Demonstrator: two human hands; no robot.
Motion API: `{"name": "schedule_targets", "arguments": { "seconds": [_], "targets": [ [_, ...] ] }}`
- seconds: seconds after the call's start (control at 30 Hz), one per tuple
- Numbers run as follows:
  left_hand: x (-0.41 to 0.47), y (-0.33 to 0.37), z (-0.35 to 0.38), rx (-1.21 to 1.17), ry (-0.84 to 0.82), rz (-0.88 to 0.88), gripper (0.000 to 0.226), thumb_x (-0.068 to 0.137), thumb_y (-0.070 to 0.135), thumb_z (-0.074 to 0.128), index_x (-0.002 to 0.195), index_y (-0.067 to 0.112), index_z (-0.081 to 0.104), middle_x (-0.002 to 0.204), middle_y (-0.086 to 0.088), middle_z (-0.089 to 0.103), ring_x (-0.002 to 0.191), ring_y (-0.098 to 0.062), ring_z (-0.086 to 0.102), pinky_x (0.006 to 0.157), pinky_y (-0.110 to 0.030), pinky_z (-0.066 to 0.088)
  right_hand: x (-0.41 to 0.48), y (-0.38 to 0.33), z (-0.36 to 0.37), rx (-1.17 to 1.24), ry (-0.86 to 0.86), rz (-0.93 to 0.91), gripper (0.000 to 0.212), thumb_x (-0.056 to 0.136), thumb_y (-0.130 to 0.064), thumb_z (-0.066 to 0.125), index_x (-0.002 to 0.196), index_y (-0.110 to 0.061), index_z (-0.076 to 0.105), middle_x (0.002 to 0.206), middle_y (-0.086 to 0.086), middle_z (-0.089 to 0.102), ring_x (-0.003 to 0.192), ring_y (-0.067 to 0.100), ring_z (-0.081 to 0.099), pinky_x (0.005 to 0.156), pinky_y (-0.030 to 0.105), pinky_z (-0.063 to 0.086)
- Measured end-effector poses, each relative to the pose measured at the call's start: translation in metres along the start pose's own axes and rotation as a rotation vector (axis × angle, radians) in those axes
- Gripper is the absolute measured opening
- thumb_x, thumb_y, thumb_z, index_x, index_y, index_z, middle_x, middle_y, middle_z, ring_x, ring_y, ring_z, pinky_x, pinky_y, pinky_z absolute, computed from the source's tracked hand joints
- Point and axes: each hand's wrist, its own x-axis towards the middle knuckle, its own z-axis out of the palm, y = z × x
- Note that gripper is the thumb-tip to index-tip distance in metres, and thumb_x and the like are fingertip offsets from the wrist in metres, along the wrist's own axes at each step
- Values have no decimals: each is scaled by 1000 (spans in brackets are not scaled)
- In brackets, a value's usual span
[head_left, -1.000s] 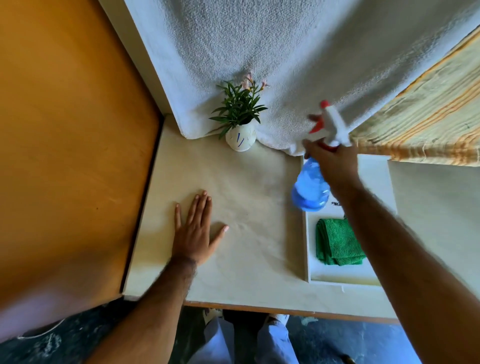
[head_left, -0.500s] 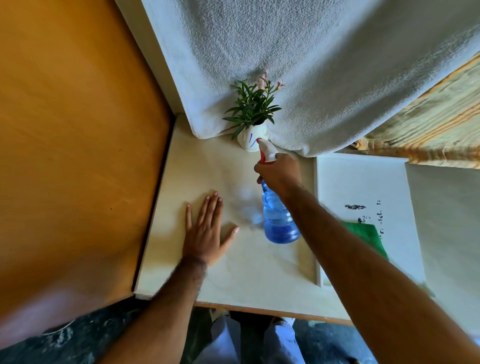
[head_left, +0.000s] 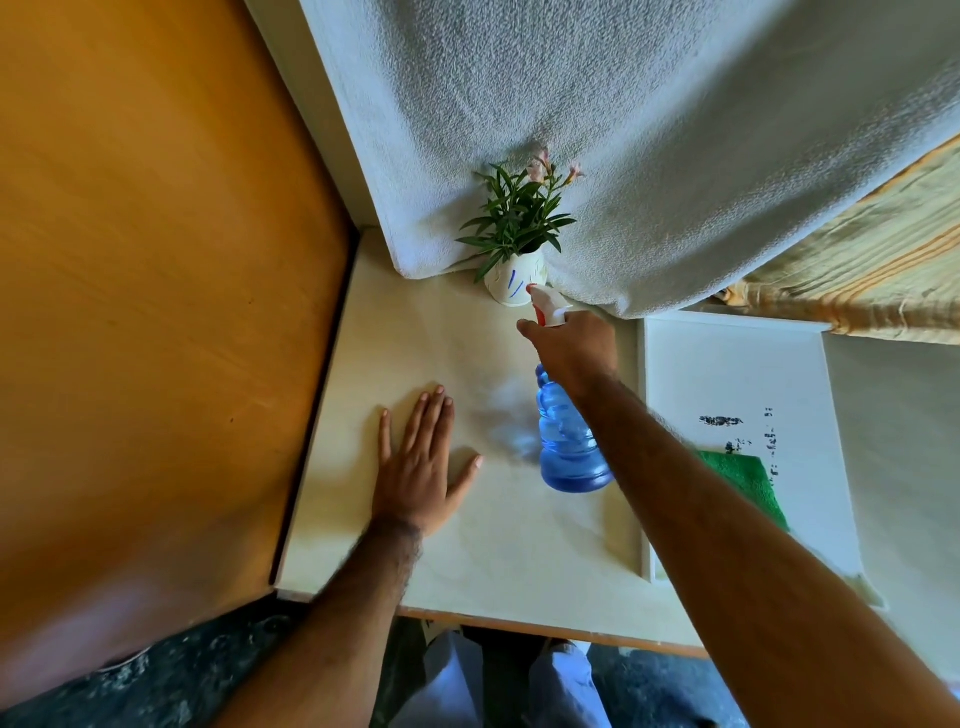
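My right hand (head_left: 574, 349) grips the neck and trigger of a blue spray bottle (head_left: 566, 447) with a white and red nozzle, held above the cream table (head_left: 415, 332). The nozzle points toward a small potted plant (head_left: 517, 234) in a white pot at the table's back. My left hand (head_left: 418, 467) rests flat on the table with its fingers spread, left of the bottle. A faint bluish shadow or mist lies on the surface between my left hand and the bottle.
A white tray (head_left: 727, 364) on the right holds a folded green cloth (head_left: 748, 483), partly behind my right arm. A white towel (head_left: 623, 130) hangs at the back. An orange wooden panel (head_left: 156, 260) stands along the left. Striped fabric (head_left: 872, 260) lies at far right.
My right hand carried the spray bottle from over the tray leftward to the middle of the table, its nozzle now near the plant pot. My left hand stayed flat.
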Motion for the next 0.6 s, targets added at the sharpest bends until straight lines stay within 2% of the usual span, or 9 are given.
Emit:
{"name": "schedule_targets", "arguments": {
  "seconds": [0.1, 0.2, 0.3, 0.37, 0.43, 0.53, 0.6],
  "targets": [
    [0, 0, 1, 1, 4, 4, 86, 101, 69, 31, 166, 13, 25, 176, -7, 23, 163, -23, 22, 128, -69, 20, 3, 3, -3, 24, 2, 6, 38, 76, -54, 69, 78, -15, 72, 79, 2, 77, 83, 22, 74, 77, 31, 59],
    [0, -2, 1, 0, 1, 4, 86, 101, 70, 29, 166, 14, 23, 176, -7, 22, 163, -23, 22, 128, -69, 20, -1, 7, -8, 62, 9, 5, 33, 79, -46, 71, 62, -21, 57, 67, -10, 64, 80, 21, 68, 68, 27, 47],
    [-1, -2, 2, -12, 9, 7, 86, 100, 69, 32, 166, 13, 24, 176, -7, 23, 162, -23, 23, 128, -69, 20, -9, 10, -20, 122, 86, -25, 28, 83, -34, 68, 64, -15, 60, 61, -7, 61, 70, 23, 64, 58, 26, 41],
    [-2, -3, 2, -21, 17, 7, 87, 100, 68, 34, 165, 12, 26, 176, -7, 23, 162, -23, 23, 128, -69, 20, -13, 12, -36, 245, 185, -46, 25, 84, -32, 70, 68, -16, 60, 61, -7, 62, 60, 9, 64, 54, 24, 43],
    [-3, -4, 2, -20, 14, 9, 87, 100, 69, 33, 166, 13, 24, 176, -6, 22, 163, -23, 22, 128, -69, 19, -15, 14, -57, 441, 268, -87, 25, 83, -27, 76, 65, -22, 59, 56, -11, 63, 47, -5, 59, 49, 14, 46],
    [-3, -3, 1, -15, -5, 12, 89, 100, 71, 29, 167, 13, 21, 177, -6, 21, 163, -23, 19, 129, -68, 17, -15, 22, -97, 630, 385, -195, 10, 79, -19, 75, 72, -24, 70, 54, -17, 68, 50, -5, 63, 53, 13, 50],
    [-2, -1, 0, -21, -12, 11, 89, 99, 70, 30, 167, 13, 22, 177, -7, 21, 163, -24, 20, 129, -68, 16, -11, 32, -120, 709, 453, -268, 16, 77, -13, 70, 72, -29, 74, 59, -14, 70, 54, 2, 66, 56, 21, 55]
  ]
}}
